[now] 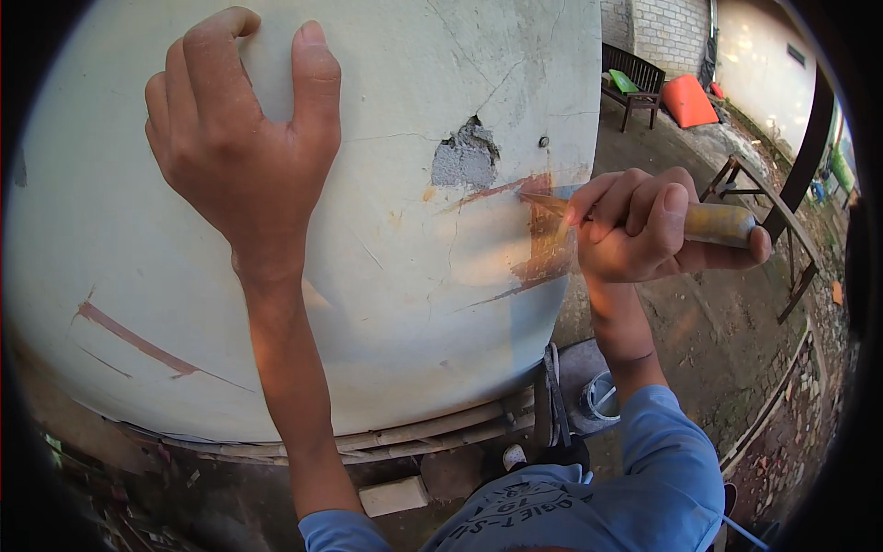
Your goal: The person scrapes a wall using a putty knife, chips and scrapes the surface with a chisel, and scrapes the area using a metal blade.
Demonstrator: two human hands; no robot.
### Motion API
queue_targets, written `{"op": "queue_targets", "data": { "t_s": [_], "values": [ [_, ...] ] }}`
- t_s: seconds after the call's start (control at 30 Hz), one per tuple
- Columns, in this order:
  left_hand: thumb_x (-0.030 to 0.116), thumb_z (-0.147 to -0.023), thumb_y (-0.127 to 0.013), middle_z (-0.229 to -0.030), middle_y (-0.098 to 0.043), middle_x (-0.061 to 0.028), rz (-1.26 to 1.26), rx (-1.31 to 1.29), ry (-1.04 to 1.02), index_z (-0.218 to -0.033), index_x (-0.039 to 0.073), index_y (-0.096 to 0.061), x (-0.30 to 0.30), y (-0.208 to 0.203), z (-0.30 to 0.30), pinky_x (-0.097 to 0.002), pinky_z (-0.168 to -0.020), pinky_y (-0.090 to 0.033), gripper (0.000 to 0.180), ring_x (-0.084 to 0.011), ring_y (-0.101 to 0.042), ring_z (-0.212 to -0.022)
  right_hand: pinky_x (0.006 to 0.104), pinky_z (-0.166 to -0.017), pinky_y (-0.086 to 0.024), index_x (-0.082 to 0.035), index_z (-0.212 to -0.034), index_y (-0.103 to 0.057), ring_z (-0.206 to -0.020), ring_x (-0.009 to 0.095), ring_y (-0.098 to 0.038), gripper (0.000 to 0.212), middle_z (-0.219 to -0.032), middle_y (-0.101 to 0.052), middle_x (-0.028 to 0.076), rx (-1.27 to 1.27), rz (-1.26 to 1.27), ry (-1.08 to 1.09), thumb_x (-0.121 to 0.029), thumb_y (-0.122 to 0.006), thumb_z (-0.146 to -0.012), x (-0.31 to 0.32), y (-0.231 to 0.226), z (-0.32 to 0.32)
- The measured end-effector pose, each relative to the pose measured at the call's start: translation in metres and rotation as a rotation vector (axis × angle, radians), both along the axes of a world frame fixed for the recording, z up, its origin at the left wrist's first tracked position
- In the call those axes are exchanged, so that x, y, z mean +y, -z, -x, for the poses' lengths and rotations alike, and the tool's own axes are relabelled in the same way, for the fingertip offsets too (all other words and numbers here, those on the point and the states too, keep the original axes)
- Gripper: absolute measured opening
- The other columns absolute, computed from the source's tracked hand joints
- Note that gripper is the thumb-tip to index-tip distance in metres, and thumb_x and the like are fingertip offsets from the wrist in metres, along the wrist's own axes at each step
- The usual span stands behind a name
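In front of me rises a pale green painted wall (386, 239), cracked in several places. My right hand (635, 225) is wrapped round the yellowish handle of a scraper (727, 225). Its thin blade points left, and the tip meets the upper part of a reddish-brown bare patch (543, 235) near the wall's right edge. Just above and left of the tip is a rough grey hole (467, 155). My left hand (244, 120) holds nothing; it is at the upper left of the wall, thumb apart and fingers bent, seemingly resting on the surface.
Bamboo poles (441, 434) run along the wall's lower edge. Below right stands a bucket (602, 397) with a stick-like thing in it. A pale block (394, 497) lies below. Farther off are a dark bench (635, 78), an orange object (688, 101) and a wooden frame (768, 198).
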State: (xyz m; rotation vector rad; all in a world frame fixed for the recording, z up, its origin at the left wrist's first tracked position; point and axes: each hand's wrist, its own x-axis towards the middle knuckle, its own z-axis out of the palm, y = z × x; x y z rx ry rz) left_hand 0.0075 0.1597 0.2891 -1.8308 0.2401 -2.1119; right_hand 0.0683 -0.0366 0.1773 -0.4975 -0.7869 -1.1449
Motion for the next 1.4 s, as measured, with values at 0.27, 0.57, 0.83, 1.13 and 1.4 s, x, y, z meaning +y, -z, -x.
{"op": "queue_targets", "data": {
  "t_s": [0.27, 0.57, 0.83, 1.13, 1.4],
  "values": [
    [0.027, -0.083, -0.069, -0.068, -0.043, 0.0008, 0.004, -0.005, 0.001, -0.095, 0.009, -0.063, 0.000, -0.001, 0.000, -0.0305, -0.060, -0.041, 0.023, -0.0147, -0.044, -0.068, 0.0332, -0.029, -0.049, -0.059, -0.126, -0.012, -0.031, 0.011, -0.030, 0.074, -0.061, -0.034, 0.003, 0.120, 0.016, -0.099, -0.004, -0.043, -0.088, -0.001, -0.001, 0.011],
    [0.028, -0.083, -0.069, -0.067, -0.043, 0.0011, 0.003, -0.002, -0.008, -0.095, 0.009, -0.063, 0.002, 0.000, 0.000, -0.0304, -0.060, -0.041, 0.023, -0.0146, -0.044, -0.068, 0.0343, -0.030, -0.050, -0.057, -0.130, -0.003, -0.032, 0.009, -0.027, 0.082, -0.065, -0.035, 0.003, -0.056, 0.015, -0.062, -0.002, -0.047, -0.086, -0.021, 0.004, -0.004],
    [0.028, -0.083, -0.070, -0.068, -0.043, 0.0013, -0.013, -0.013, 0.025, -0.095, 0.010, -0.062, 0.000, -0.001, 0.000, -0.0304, -0.060, -0.040, 0.023, -0.0144, -0.044, -0.068, 0.0361, -0.031, -0.049, -0.045, -0.122, -0.023, -0.032, 0.010, -0.028, 0.056, -0.058, -0.031, 0.001, -0.185, -0.089, -0.369, -0.008, -0.047, -0.088, -0.018, 0.011, -0.006],
    [0.028, -0.084, -0.070, -0.068, -0.043, 0.0009, -0.019, -0.006, 0.031, -0.095, 0.009, -0.062, -0.001, -0.002, -0.001, -0.0304, -0.061, -0.041, 0.023, -0.0146, -0.044, -0.068, 0.0373, -0.031, -0.050, -0.032, -0.111, -0.028, -0.031, 0.012, -0.029, 0.037, -0.058, -0.032, 0.001, -0.036, -0.045, -0.083, -0.009, -0.047, -0.089, -0.011, 0.010, 0.000],
    [0.027, -0.083, -0.070, -0.067, -0.043, 0.0010, -0.017, -0.013, 0.017, -0.095, 0.009, -0.062, -0.002, -0.002, 0.001, -0.0304, -0.060, -0.041, 0.023, -0.0147, -0.044, -0.067, 0.0376, -0.030, -0.049, -0.039, -0.111, -0.032, -0.031, 0.012, -0.028, 0.041, -0.054, -0.030, -0.001, 0.102, -0.089, -0.053, -0.010, -0.048, -0.087, 0.006, 0.010, 0.006]
  ]
}}
